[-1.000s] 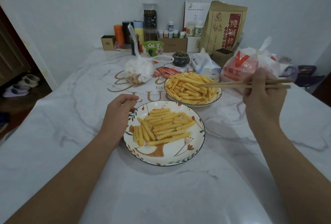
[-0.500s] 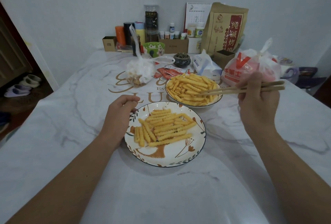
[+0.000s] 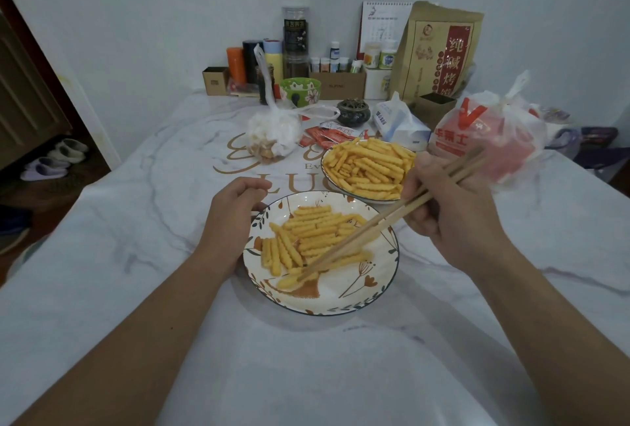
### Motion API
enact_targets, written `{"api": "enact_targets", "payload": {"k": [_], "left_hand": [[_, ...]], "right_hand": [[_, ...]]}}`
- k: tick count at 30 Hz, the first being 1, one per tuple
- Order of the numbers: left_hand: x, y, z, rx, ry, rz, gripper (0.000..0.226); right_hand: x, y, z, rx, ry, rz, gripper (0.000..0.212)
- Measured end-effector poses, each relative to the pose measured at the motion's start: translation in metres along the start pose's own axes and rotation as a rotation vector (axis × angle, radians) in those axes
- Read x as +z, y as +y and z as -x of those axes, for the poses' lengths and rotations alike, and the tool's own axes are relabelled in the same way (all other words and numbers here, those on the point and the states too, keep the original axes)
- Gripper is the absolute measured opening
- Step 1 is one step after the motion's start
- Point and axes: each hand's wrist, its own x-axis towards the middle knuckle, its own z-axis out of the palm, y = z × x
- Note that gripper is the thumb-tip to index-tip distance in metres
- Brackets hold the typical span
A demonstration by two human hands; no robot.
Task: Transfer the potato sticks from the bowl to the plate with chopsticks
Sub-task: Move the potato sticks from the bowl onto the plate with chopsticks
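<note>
A white bowl [image 3: 329, 177] heaped with crinkle-cut potato sticks [image 3: 368, 166] stands just behind a flower-patterned plate [image 3: 358, 299] that carries a smaller pile of sticks [image 3: 313, 231]. My right hand [image 3: 456, 217] grips wooden chopsticks [image 3: 371, 231] that slant down over the plate. Their tips touch a single potato stick [image 3: 289, 280] at the plate's front left. My left hand [image 3: 231, 221] rests against the plate's left rim, fingers curled at the edge.
On the marble table behind the bowl lie a knotted plastic bag of snacks [image 3: 272, 135], red sauce packets [image 3: 327, 134], a tissue pack [image 3: 399, 122] and a red-and-white bag [image 3: 487, 135]. Jars, boxes and a paper bag [image 3: 439, 50] line the wall.
My right hand has swung the chopsticks from over the bowl down and left onto the plate, tips now at its front left. The left hand has stayed at the rim.
</note>
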Motion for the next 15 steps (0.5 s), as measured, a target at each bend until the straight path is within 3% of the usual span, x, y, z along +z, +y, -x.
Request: {"api": "enact_targets", "payload": {"k": [6,15], "left_hand": [[0.000,0.000,0.000,0.002,-0.006,0.003,0.027],[0.000,0.000,0.000,0.002,-0.008,-0.013,0.027]], "right_hand": [[-0.015,-0.003,-0.007,0.009,0.119,-0.112,0.051],[-0.003,0.012,-0.004,0.053,0.010,-0.013,0.045]]}}
